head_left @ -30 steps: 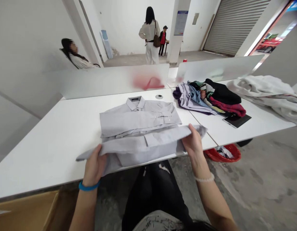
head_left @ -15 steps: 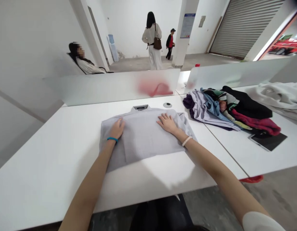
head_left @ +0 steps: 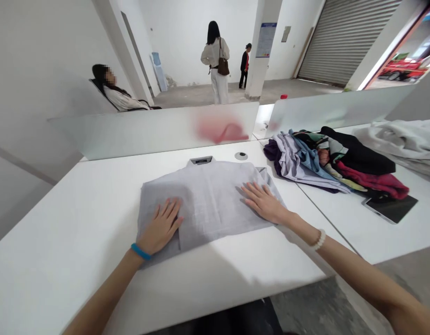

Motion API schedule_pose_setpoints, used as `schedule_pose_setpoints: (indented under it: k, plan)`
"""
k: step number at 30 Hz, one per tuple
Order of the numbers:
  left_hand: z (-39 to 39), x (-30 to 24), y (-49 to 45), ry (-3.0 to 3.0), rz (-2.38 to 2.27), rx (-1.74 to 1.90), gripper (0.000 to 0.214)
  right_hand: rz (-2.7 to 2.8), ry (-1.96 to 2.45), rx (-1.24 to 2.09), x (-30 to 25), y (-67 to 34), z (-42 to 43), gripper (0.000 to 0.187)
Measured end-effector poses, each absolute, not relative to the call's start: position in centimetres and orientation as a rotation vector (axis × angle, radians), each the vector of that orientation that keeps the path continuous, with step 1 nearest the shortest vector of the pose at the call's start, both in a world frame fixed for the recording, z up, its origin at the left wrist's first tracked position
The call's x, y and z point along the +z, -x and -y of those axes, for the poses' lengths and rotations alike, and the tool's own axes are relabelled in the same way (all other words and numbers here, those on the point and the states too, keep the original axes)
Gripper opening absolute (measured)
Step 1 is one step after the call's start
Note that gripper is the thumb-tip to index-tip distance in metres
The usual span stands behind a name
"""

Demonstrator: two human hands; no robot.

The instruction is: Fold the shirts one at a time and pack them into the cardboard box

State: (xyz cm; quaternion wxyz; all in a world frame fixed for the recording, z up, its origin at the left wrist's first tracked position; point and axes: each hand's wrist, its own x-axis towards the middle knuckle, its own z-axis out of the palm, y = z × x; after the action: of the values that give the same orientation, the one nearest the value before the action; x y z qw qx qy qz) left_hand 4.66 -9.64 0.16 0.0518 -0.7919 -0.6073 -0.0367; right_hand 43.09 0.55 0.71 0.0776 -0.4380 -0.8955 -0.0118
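A light grey collared shirt (head_left: 215, 200) lies folded on the white table (head_left: 61, 228), its collar at the far side. My left hand (head_left: 161, 225), with a blue band at the wrist, rests on the shirt's left part, fingers stretched out. On the right part of the cloth lies my right hand (head_left: 263, 202), a pale beaded bracelet on its wrist and its fingers spread. Neither hand grips the fabric. A sleeve edge shows folded near the shirt's right side.
A heap of mixed clothes (head_left: 315, 158) lies to the right, beside a dark tablet-like device (head_left: 392, 208). White cloth (head_left: 406, 139) is farther right. A frosted divider (head_left: 148, 130) borders the table's back, near a round cable cover (head_left: 241, 156). Several people are beyond it.
My left hand has slid toward me and flattened out on the shirt. My right hand has moved right and toward me. The shirt's near edge has come slightly closer.
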Motion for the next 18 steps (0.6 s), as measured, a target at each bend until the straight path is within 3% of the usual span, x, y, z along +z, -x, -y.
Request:
schedule_pose_setpoints:
  k: [10, 14, 18]
  plan:
    - [12.4, 0.2, -4.9, 2.280, 1.840, -0.127, 0.072, 2.637, 1.365, -0.240, -0.1, -45.4, 2.2, 0.051]
    - [14.6, 0.1, -10.8, 2.444, 1.549, -0.221, 0.072, 2.681, 1.021, -0.274, 0.9, -41.0, 6.3, 0.051]
    - [14.5, -0.4, -15.3, 2.516, 1.408, -0.264, 0.068, 2.779, 0.666, -0.174, 1.1, -36.1, 8.4, 0.067]
